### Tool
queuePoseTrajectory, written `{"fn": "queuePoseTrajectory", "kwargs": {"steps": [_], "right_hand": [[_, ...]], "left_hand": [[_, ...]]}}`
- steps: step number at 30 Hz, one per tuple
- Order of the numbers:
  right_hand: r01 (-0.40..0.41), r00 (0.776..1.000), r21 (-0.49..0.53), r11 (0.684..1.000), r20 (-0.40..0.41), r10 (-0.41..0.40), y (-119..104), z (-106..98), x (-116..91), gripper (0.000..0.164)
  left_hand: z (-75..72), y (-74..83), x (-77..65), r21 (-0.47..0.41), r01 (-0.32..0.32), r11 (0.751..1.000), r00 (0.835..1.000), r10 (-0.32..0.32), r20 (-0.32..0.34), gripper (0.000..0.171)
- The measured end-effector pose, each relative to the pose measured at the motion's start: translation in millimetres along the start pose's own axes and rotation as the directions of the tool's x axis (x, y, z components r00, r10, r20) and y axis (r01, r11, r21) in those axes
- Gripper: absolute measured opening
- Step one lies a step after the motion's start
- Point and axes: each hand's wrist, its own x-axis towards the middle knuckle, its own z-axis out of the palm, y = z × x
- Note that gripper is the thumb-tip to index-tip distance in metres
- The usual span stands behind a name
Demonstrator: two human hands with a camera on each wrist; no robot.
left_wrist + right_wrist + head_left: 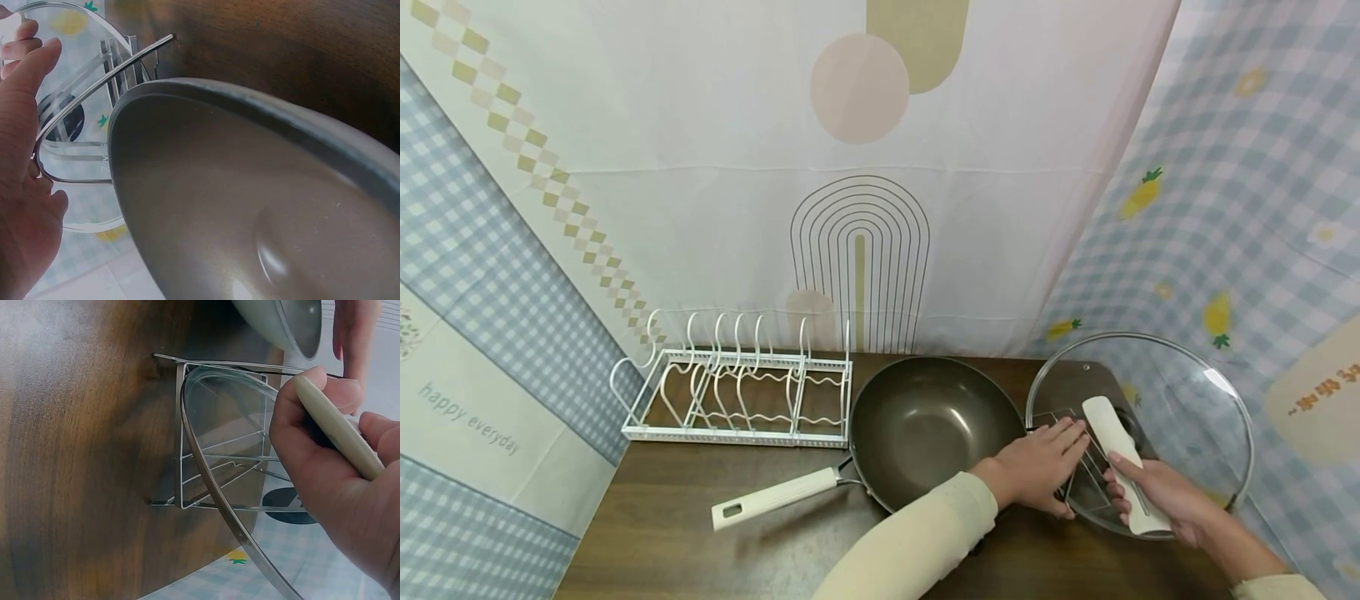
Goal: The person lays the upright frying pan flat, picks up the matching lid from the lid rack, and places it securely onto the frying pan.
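Observation:
My right hand (pixel 1168 500) grips the long white handle (pixel 1108 429) of a large glass lid (pixel 1195 417) with a steel rim. The lid stands steeply tilted, and in the right wrist view its rim (pixel 212 481) reaches down inside a metal wire rack (pixel 181 437). My left hand (pixel 1037 462) lies with fingers stretched out at the top of the rack, between the wok and the lid. The left wrist view shows this hand (pixel 28 156) beside the rack's bent wire (pixel 94 90); part of its grip area is hidden.
A dark wok (pixel 925 425) with a cream handle (pixel 775 498) sits left of the wire rack, under my left forearm. Farther left is a white pan organizer (pixel 737 437) with several upright loops. Patterned cloth (pixel 722 208) hangs behind the wooden table (pixel 662 517) and at both sides.

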Motion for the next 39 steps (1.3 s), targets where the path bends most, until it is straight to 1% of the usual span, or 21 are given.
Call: {"fn": "queuePoseTrajectory", "kwargs": {"steps": [7,15,20,24,27,35,39], "right_hand": [[0.005,1.000,-0.023,1.000,-0.013,-0.006,0.2,0.3,-0.1,0.041],[0.008,0.996,-0.097,0.995,-0.088,-0.017,-0.7,6.9,-0.7,0.042],[-0.001,0.992,-0.131,0.991,-0.123,-0.015,-0.2,8.8,-0.3,0.042],[-0.014,0.988,-0.157,0.988,-0.153,-0.010,0.9,9.1,-0.8,0.043],[-0.021,0.986,-0.169,0.985,-0.164,-0.007,1.2,8.8,-1.6,0.043],[-0.024,0.984,-0.182,0.983,-0.176,-0.009,0.5,10.0,-3.2,0.043],[-0.024,0.983,-0.196,0.980,-0.182,-0.012,0.1,10.2,-3.9,0.043]], "left_hand": [[-0.5,-0.1,0.0,-0.003,-0.001,1.000,1.000,0.001,0.004,0.117],[1.5,0.3,-0.1,-0.002,0.002,1.000,1.000,-0.002,0.010,0.116],[1.2,-0.3,-0.5,0.016,-0.006,1.000,1.000,0.006,-0.005,0.115],[1.3,-0.4,0.1,0.013,-0.018,1.000,1.000,0.018,-0.002,0.115],[0.5,-0.2,0.6,0.014,-0.024,1.000,1.000,0.024,0.003,0.115],[1.2,1.0,1.5,0.021,-0.017,1.000,1.000,0.017,0.017,0.115],[2.0,0.6,2.1,0.026,-0.014,1.000,1.000,0.014,0.011,0.115]]}}
